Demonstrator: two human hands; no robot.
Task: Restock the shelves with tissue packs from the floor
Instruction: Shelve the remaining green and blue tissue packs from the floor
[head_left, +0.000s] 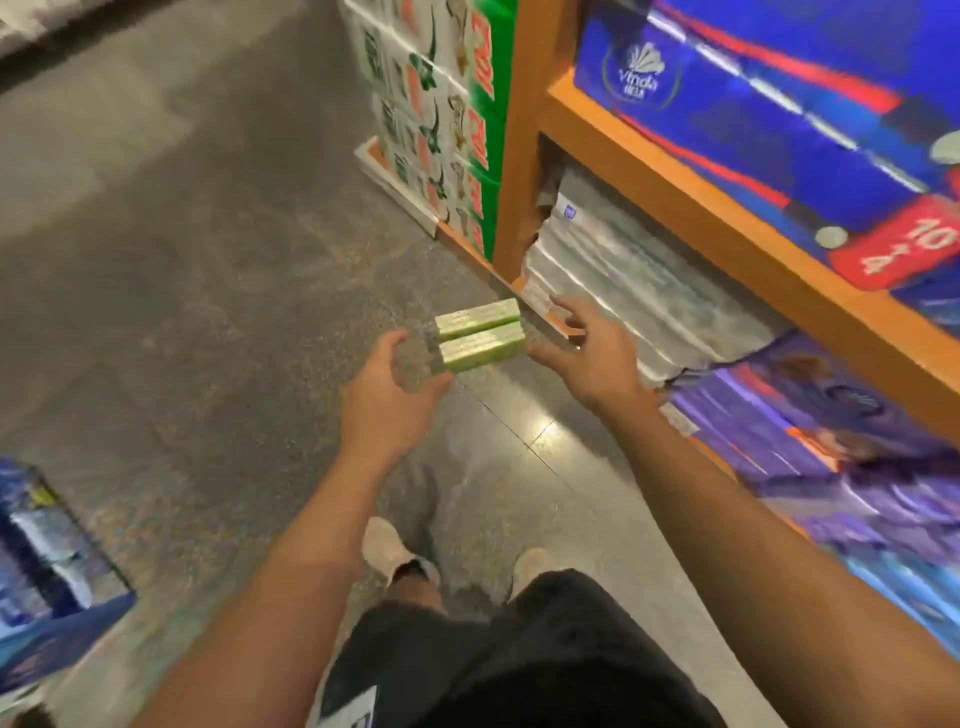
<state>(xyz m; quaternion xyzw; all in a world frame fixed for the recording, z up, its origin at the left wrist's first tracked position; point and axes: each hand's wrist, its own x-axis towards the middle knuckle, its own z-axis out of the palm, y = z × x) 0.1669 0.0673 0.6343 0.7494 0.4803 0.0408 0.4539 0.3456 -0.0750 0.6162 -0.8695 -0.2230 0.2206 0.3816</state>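
Fingers of both hands are spread and hold nothing: the left hand (390, 391) reaches out just left of two green packs (478, 333), and the right hand (592, 358) just right of them, neither plainly touching. Those packs lie side by side on the grey floor (197, 291), near the foot of an orange shelf (691, 208). Blue packs (769, 119) fill the upper shelf, with clear-wrapped packs (634, 291) and purple packs (810, 431) below.
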